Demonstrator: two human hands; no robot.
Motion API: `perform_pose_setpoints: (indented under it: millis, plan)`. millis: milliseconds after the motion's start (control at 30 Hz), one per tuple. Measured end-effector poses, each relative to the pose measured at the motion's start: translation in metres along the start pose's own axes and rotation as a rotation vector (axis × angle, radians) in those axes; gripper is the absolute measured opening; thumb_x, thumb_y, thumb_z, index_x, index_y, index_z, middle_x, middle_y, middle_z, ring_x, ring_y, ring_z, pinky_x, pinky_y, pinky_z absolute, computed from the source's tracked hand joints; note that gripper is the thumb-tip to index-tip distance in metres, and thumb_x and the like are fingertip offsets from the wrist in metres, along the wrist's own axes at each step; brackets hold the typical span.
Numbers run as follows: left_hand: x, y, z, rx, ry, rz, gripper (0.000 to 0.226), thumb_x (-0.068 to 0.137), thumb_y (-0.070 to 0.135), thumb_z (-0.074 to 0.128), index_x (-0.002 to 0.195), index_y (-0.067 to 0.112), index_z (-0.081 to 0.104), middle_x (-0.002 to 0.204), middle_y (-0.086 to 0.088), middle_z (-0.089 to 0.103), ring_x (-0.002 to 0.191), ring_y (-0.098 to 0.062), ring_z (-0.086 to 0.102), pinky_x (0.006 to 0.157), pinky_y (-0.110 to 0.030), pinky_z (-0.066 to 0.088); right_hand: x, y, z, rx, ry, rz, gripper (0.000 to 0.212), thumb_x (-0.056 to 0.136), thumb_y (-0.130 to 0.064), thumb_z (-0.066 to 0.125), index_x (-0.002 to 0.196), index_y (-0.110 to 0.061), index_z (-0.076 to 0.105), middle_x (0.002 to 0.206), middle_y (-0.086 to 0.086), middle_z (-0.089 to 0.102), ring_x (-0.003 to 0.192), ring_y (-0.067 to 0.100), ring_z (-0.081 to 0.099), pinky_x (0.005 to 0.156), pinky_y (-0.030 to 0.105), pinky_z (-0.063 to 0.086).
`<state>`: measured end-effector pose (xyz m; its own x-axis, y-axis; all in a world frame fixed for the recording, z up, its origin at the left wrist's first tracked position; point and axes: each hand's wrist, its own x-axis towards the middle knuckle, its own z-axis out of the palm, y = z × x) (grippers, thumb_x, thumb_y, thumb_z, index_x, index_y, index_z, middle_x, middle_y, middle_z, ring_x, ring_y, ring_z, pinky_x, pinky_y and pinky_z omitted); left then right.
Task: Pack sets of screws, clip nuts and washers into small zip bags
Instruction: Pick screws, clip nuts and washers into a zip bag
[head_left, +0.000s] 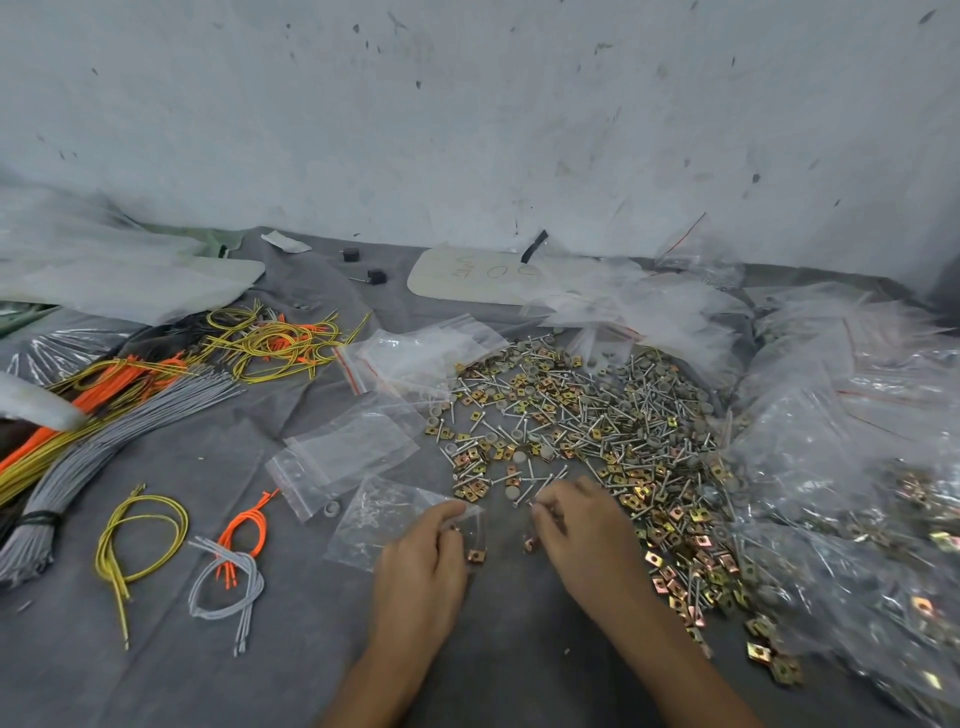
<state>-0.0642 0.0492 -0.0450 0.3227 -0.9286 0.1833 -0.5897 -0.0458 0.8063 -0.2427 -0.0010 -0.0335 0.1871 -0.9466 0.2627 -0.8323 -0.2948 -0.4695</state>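
While a zip bag (387, 519) is being pinched at its mouth by the left hand (423, 566), with a clip nut (475, 556) at its lip, screws (545, 486) are being grasped by the right hand (584, 530) at the near edge of the hardware pile (597, 415). Spare bags (343, 452) are lying just left; wire bundles (104, 415) are lying farther left, filled bags (852, 467) crowding the right.

We found bare grey cloth (291, 670) open toward 6 and 7 o'clock. The hardware pile (597, 415) blocked 12 to 2 o'clock; filled bags (852, 467) walled off 3 o'clock. Empty zip bags (343, 452) lay at 10 to 11, cable loops (140, 545) at 9.
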Motion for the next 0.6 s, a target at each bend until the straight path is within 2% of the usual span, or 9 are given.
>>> perform_pose_setpoints:
  millis: [133,233,367,433,533,600]
  plan:
    - [-0.001,0.0,-0.001,-0.006,0.007,0.011,0.031,0.093,0.011,0.054,0.113,0.028,0.072,0.085,0.006,0.075,0.082,-0.016,0.068,0.074,-0.028,0.046,0.002,0.004,0.002,-0.134,-0.073,0.025,0.011,0.101,-0.03,0.05,0.094,-0.022,0.047,0.103,-0.002,0.049,0.096,0.018,0.049,0.079,0.032,0.038]
    - [-0.001,0.001,0.0,-0.017,0.01,0.02,0.032,0.094,0.01,0.054,0.114,0.026,0.072,0.086,0.005,0.076,0.082,-0.017,0.068,0.077,-0.033,0.051,0.003,0.004,0.005,-0.169,-0.102,0.022,0.014,0.103,-0.03,0.044,0.103,-0.017,0.049,0.111,0.003,0.051,0.101,0.021,0.049,0.083,0.034,0.038]
    - [0.0,-0.001,0.0,-0.005,0.019,0.033,0.032,0.094,0.01,0.054,0.114,0.026,0.072,0.087,0.008,0.075,0.082,-0.014,0.067,0.074,-0.028,0.048,0.005,0.002,-0.001,-0.208,-0.145,0.021,0.016,0.104,-0.028,0.041,0.109,-0.015,0.05,0.116,0.004,0.051,0.106,0.021,0.048,0.087,0.032,0.038]
    - [0.0,-0.002,0.0,-0.008,0.02,0.036,0.032,0.094,0.01,0.055,0.114,0.027,0.072,0.084,0.009,0.074,0.078,-0.012,0.067,0.072,-0.028,0.047,0.001,-0.003,-0.006,-0.144,-0.136,-0.01,0.012,0.105,-0.028,0.041,0.103,-0.018,0.048,0.109,0.001,0.051,0.1,0.019,0.047,0.085,0.033,0.039]
    - [0.0,-0.003,0.0,-0.015,0.015,0.039,0.032,0.094,0.013,0.053,0.116,0.028,0.071,0.083,0.01,0.074,0.076,-0.008,0.066,0.071,-0.026,0.046,-0.014,-0.022,-0.014,0.063,-0.138,-0.097,0.014,0.103,-0.03,0.044,0.09,-0.025,0.044,0.086,-0.007,0.053,0.08,0.014,0.049,0.073,0.035,0.041]
    - [0.001,-0.004,0.001,-0.02,0.007,0.036,0.032,0.094,0.017,0.051,0.116,0.029,0.07,0.081,0.011,0.073,0.074,-0.006,0.065,0.07,-0.025,0.045,-0.024,-0.038,-0.012,0.076,-0.186,-0.16,0.013,0.102,-0.031,0.044,0.089,-0.027,0.043,0.084,-0.007,0.057,0.081,0.016,0.053,0.072,0.037,0.043]
